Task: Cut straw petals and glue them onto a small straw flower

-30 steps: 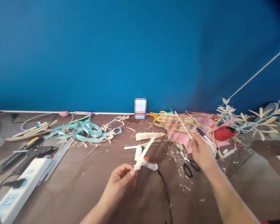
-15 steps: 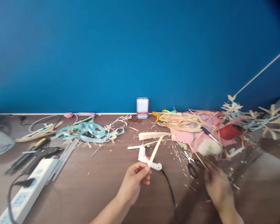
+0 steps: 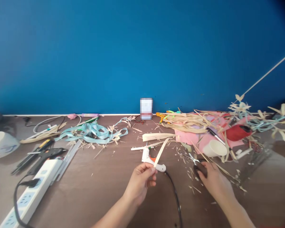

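Observation:
Between the thumb and fingers of my left hand (image 3: 142,180) is a narrow cream strip of dried husk (image 3: 161,152), its free end pointing up and away. Just behind that hand lies a white glue gun (image 3: 146,155) with an orange trigger, partly covered by the fingers and strip. My right hand (image 3: 215,179) is at the black handles of the scissors (image 3: 196,169), fingers closed round them. Their blades lie low over the table, pointing away to the left. Several fine scraps surround them.
A power strip (image 3: 35,193), a black glue gun (image 3: 44,158) and clear glue sticks (image 3: 67,161) lie left. Blue ribbon (image 3: 92,133) is heaped behind. At right are husk strips (image 3: 187,122), a white cup (image 3: 215,148) and a marker (image 3: 215,135). The glue gun's cable (image 3: 175,196) runs towards me.
My right hand has moved slightly up and left onto the scissors' handles; a thin strip that was by its fingers now lies on the table. My left hand keeps its strip.

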{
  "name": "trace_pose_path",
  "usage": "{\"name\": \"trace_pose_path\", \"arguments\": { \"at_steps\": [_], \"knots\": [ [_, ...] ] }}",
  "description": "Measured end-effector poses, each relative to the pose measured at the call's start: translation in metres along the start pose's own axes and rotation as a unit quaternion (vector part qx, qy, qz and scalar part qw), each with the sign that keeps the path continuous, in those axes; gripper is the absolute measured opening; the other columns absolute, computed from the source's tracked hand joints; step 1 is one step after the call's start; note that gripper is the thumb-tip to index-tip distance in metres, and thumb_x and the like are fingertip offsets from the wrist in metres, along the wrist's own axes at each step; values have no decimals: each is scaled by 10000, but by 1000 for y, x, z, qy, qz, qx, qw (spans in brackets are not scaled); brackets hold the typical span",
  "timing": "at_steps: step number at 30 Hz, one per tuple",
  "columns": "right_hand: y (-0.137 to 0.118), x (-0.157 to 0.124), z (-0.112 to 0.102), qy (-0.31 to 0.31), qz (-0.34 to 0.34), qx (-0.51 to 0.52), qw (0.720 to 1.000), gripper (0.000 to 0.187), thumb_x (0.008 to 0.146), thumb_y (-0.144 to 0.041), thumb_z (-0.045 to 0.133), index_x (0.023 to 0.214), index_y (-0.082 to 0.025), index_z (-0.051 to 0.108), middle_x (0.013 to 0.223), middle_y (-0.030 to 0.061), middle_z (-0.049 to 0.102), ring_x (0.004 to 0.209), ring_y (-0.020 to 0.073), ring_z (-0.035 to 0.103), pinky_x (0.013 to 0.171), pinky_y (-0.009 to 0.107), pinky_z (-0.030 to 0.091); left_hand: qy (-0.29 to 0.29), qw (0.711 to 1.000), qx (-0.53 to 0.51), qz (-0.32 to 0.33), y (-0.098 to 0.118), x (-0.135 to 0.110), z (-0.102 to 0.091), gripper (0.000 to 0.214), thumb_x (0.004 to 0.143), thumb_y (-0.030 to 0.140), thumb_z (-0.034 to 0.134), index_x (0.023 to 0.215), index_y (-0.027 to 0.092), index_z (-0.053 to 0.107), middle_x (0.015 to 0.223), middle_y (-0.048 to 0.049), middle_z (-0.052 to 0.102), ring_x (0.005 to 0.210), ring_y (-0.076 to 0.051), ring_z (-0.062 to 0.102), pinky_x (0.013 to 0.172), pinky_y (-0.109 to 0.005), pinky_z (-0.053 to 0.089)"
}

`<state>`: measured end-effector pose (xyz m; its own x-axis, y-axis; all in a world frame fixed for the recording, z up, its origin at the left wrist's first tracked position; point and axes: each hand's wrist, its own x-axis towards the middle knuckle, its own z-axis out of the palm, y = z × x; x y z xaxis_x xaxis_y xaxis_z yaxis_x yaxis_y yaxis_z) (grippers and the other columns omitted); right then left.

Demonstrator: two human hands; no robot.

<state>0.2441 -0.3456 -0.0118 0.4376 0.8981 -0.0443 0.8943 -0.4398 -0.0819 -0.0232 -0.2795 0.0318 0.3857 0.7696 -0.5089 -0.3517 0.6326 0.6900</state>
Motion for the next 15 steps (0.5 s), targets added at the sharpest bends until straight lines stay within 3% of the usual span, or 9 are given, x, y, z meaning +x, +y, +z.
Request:
{"name": "trace_pose_path", "arguments": {
  "at_steps": [5,10,15],
  "knots": [
    [-4,7,-11,-72,16,22,997,333,764,-274,470,1073,-149,481,969,111,606,785,221,616,621,292,417,-6,1000,-19,-12,-1,0,1,190,600,234,702,637,130,547,618,18,519,497,-44,448,409,-134,392],
    [-5,11,-19,-78,33,11,996,263,716,-282,524,955,-178,556,937,98,594,715,216,614,583,292,400,-24,999,-27,-12,-2,2,0,166,625,219,685,657,138,543,624,26,511,506,-42,440,408,-127,396],
    [0,13,-13,-75,27,35,996,151,698,-255,535,817,-177,587,892,95,587,718,226,603,595,301,395,-19,999,-28,-15,-1,3,4,171,617,213,689,670,141,543,622,29,516,502,-43,443,400,-124,386]
  ]
}}
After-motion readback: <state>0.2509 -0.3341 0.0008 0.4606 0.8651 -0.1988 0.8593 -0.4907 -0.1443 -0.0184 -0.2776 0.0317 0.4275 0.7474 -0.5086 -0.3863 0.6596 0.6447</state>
